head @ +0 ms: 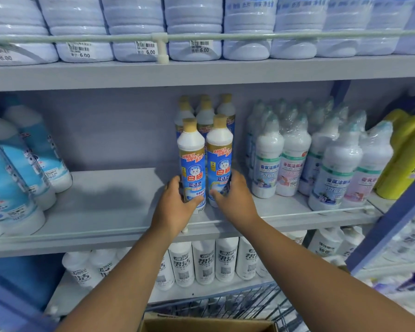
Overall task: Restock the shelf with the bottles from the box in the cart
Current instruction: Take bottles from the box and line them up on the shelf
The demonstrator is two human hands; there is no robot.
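Middle grey metal shelf (120,188), front portion: two tall white plastic bottles with blue cat labels and tan caps, upright, side by side, long axes vertical.

Left bottle (192,161): gripped low by left hand (175,209), fingers curled round the far left side, thumb across the label front. Base apparently on the shelf, close to the front lip.

Right bottle (219,156): gripped low by right hand (235,200), thumb on the label, fingers wrapped round the right side.

Directly behind: cluster of matching tan-capped bottles (205,109), touching or nearly so. Pair lying straight ahead of the palms; likely push rearward, each hand equally near its own.

Smooth glossy plastic, cylindrical bodies, tapered necks.

Right: shrink-wrapped white bottles (295,154). Below: brown cardboard box (209,325) in wire cart (225,303).
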